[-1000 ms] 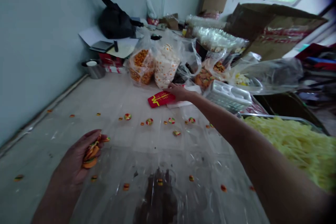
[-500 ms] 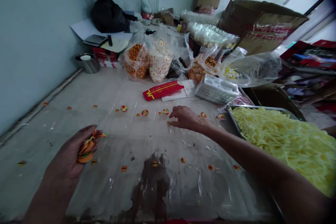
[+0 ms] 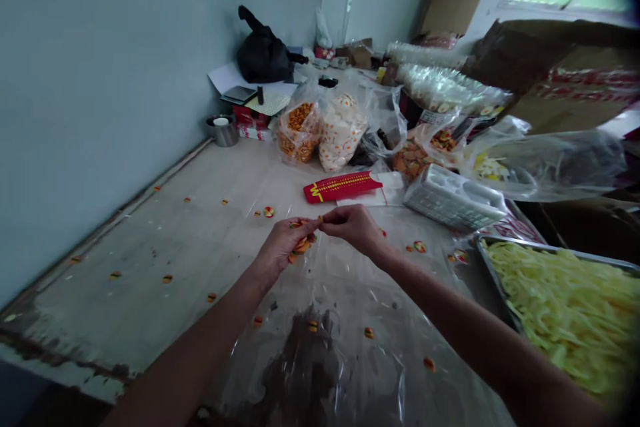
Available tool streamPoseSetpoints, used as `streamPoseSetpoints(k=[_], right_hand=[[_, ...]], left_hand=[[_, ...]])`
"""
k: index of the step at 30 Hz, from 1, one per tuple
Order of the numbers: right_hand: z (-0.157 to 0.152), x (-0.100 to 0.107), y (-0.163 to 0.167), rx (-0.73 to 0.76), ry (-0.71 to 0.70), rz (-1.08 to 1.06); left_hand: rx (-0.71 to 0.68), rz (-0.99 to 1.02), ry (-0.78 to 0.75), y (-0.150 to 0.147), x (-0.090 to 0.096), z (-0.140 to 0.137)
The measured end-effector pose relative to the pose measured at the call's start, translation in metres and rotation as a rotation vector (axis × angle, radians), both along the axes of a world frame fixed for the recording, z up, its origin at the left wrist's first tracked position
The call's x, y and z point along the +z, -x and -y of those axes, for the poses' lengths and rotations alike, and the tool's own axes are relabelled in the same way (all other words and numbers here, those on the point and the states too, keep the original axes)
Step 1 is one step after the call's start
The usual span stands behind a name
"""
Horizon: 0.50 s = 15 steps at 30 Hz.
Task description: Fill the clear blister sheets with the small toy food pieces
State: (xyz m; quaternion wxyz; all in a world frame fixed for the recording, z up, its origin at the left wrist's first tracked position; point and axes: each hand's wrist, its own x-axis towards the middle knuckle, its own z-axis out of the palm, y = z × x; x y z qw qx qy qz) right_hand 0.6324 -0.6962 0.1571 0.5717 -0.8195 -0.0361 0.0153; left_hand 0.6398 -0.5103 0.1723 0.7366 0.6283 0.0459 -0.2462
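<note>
My left hand (image 3: 286, 245) is cupped around a small pile of orange and green burger-shaped candies (image 3: 301, 245) above the middle of the table. My right hand (image 3: 353, 227) meets it from the right, its fingertips pinching one small candy (image 3: 321, 219) at the edge of the left palm. More of these little candies (image 3: 419, 247) lie scattered over the clear plastic sheet (image 3: 350, 320) and the bare tabletop. A red packet with a yellow logo (image 3: 343, 186) lies just beyond both hands.
A metal tray of pale yellow strips (image 3: 565, 300) sits at the right. A white plastic tray (image 3: 453, 197), bags of orange and white sweets (image 3: 323, 127), cardboard boxes (image 3: 550, 73), a black bag (image 3: 264, 55) and a metal cup (image 3: 222, 129) crowd the back. The wall (image 3: 100, 80) runs along the left.
My right hand drew back from the red packet, touched down among the scattered candies, then came to my left hand. My left hand rose toward the table's middle. The view shifted left.
</note>
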Motion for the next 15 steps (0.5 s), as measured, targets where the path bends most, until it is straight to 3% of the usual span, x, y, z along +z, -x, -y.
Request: streamPoseSetpoints(k=[5,11,15], right_hand=[[-0.012,0.006,-0.014,0.026,-0.071,0.068],[-0.006,-0.002,-0.029,0.117,-0.411,-0.21],[-0.005,-0.006,-0.038,0.131,-0.522,-0.358]], left_hand=[[0.023,0.035,0.046,-0.02,-0.005,-0.004],[-0.059,0.042,0.006,-0.033,-0.008,-0.015],[-0.154,0.11,0.004,-0.037,-0.002,-0.017]])
